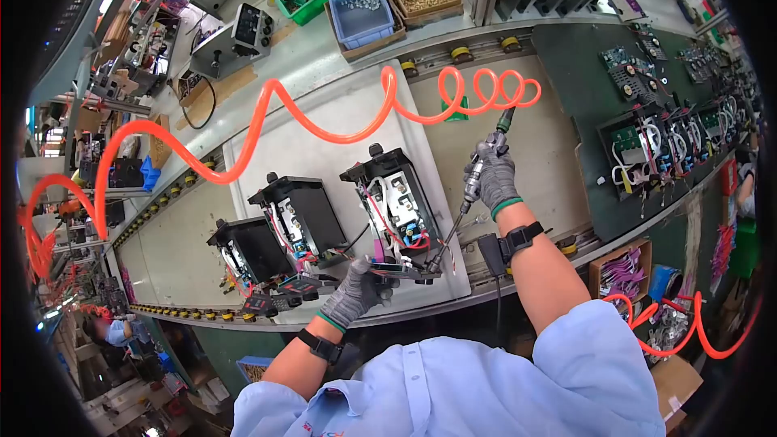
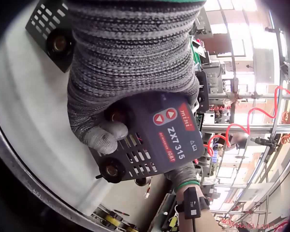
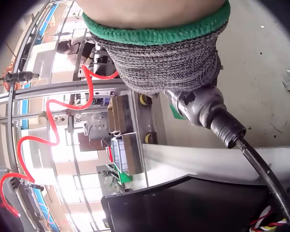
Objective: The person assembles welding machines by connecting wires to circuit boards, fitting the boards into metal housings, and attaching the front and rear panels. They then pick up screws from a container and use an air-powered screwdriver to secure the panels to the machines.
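pale grey flat pallet surface (image 1: 324, 125) fills centre of head view. coiled orange air hose (image 1: 267, 109) loops over it from 9 o'clock to 1 o'clock and ends at tool top. three black open box housings (image 1: 303, 214) stand in row on surface, insides exposed. black flat front panel marked zx7 315 (image 2: 157, 137) sits at 6 o'clock end of rightmost housing. grey-gloved left grip (image 1: 356, 291) closed round panel. right grip (image 1: 495, 182), at 3 o'clock of that housing, wrapped round grey metal pneumatic screwdriver (image 1: 470, 184). long bit slants toward 7 o'clock, tip at panel.
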`<state>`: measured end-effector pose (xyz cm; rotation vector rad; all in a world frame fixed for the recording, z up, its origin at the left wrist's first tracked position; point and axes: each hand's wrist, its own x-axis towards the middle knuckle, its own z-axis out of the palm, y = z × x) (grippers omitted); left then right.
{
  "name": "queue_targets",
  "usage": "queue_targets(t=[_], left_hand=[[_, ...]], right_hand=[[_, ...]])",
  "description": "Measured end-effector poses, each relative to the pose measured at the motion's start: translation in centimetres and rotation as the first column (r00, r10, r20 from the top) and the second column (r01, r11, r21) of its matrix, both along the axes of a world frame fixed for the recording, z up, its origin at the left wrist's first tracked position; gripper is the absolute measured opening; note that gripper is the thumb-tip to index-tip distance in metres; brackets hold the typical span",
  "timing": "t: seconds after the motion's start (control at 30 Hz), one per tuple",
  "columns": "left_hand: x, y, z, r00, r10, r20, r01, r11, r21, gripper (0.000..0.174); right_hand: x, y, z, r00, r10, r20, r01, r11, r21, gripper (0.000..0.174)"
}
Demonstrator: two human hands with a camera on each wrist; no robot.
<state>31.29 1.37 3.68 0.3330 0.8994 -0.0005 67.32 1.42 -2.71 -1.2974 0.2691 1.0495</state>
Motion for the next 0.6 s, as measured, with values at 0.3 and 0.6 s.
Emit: queue_targets(t=[0.3, 0.6], left_hand=[[0.8, -2.7, 1.2, 0.983, 0.181, 0.018, -0.181, 0.983, 0.004, 0.087], [0.5, -2.5, 1.2, 0.966, 0.238, 0.104, -0.215, 0.957, -0.194, 0.084]], right_hand=[[-0.4, 1.9, 0.2, 0.996, 0.021, 0.081, -0.016, 0.998, -0.053, 0.02], [-1.3, 2.2, -0.5, 0.996, 0.067, 0.057, -0.064, 0.997, -0.053, 0.02]])
